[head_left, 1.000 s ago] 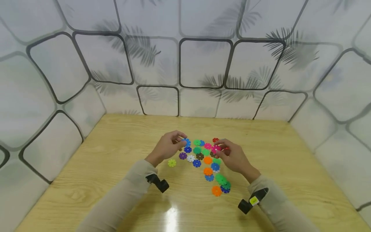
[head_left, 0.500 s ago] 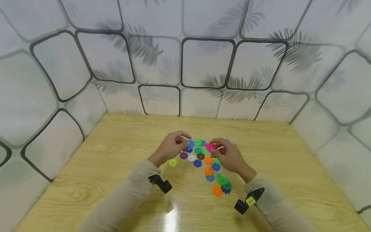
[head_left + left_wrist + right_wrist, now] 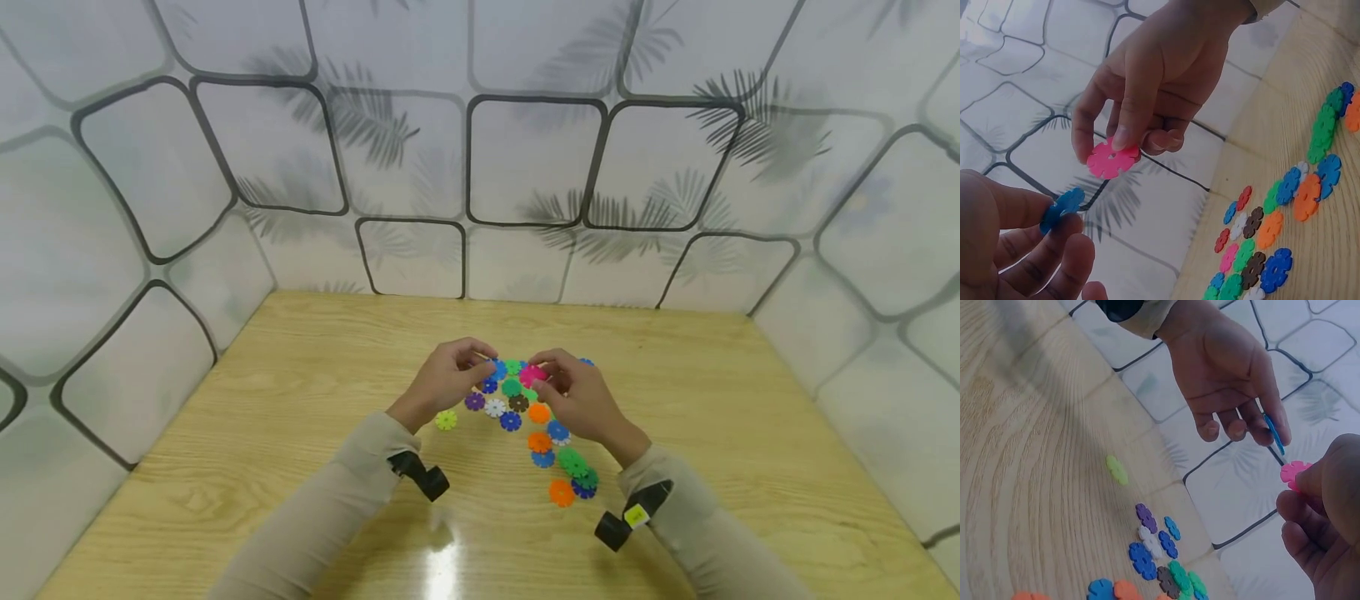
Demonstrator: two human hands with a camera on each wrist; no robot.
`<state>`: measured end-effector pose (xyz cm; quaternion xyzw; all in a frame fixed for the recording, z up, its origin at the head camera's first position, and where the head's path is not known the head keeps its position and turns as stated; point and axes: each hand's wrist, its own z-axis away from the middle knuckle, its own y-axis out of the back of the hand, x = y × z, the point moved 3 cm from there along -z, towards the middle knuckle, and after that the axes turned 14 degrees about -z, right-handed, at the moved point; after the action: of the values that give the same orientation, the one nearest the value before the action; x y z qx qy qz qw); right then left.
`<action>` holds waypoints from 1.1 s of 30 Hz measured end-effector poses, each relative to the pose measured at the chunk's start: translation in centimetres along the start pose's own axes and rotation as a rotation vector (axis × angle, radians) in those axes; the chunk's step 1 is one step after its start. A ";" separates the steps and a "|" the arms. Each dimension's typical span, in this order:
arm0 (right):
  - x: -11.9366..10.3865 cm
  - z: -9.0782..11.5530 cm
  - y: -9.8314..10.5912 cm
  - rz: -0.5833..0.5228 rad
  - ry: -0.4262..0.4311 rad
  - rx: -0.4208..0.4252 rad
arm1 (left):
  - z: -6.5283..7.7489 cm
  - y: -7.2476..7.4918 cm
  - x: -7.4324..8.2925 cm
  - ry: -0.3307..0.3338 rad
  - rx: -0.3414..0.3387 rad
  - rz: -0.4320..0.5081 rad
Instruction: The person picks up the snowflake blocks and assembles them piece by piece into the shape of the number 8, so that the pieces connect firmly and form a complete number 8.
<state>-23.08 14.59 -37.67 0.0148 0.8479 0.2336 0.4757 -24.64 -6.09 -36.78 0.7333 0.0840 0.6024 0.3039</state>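
Observation:
Between thumb and fingers, my left hand (image 3: 442,379) pinches a blue notched snowflake disc (image 3: 1062,211) by its edge. My right hand (image 3: 587,402) pinches a pink snowflake disc (image 3: 1110,161) the same way. Both discs are held up over the table, facing each other with a small gap, as the right wrist view shows with the blue disc (image 3: 1274,434) nearly edge-on above the pink disc (image 3: 1293,473). Below the hands, loose discs lie on the table, among them a white disc (image 3: 495,407) and a brown disc (image 3: 519,402).
More discs spread toward the near right, including an orange disc (image 3: 561,492) and overlapping green discs (image 3: 573,462). A yellow-green disc (image 3: 446,420) lies apart at the left. The wooden table (image 3: 315,358) meets patterned walls (image 3: 517,258) at the back and sides.
My right hand has moved left with the pink disc, toward the blue one. My left hand has shifted slightly right with the blue disc, so the two discs are closer together.

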 end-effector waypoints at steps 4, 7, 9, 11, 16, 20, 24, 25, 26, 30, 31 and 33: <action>-0.2 -0.2 -0.3 0.000 0.034 -0.001 | 0.0 -0.1 0.1 0.015 -0.012 0.012; -0.3 -0.4 -0.4 0.002 0.049 -0.001 | 0.0 -0.2 0.2 0.023 -0.018 0.014; -0.3 -0.5 -0.4 0.003 0.048 0.001 | 0.1 -0.3 0.3 0.025 -0.019 0.012; -0.3 -0.5 -0.5 -0.003 0.046 0.008 | 0.1 -0.4 0.3 0.027 -0.020 0.013; -0.3 -0.5 -0.6 -0.028 0.033 0.022 | 0.3 -0.7 0.4 0.038 -0.029 0.045; -0.2 -0.5 -0.7 -0.044 0.021 0.025 | 0.5 -1.0 0.6 0.059 -0.040 0.088; -0.4 -0.5 -0.8 -0.070 0.028 0.052 | 0.4 -1.1 0.7 0.079 -0.040 0.116; -0.4 -0.5 -0.8 -0.073 0.035 0.061 | 0.3 -1.1 0.7 0.084 -0.039 0.123; -0.4 -0.5 -0.8 -0.073 0.037 0.070 | 0.3 -1.2 0.8 0.088 -0.039 0.128; -0.6 -0.4 -1.0 -0.055 0.069 0.110 | 0.2 -1.2 0.8 0.097 -0.039 0.170; -0.6 -0.4 -1.1 -0.045 0.081 0.124 | 0.2 -1.3 0.8 0.094 -0.040 0.185; -0.8 -0.5 -1.3 -0.027 0.112 0.154 | 0.2 -1.3 0.9 0.095 -0.042 0.212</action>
<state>-22.78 13.08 -37.33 0.0269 0.8887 0.1619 0.4280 -23.87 -4.68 -36.79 0.7021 0.0075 0.6669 0.2496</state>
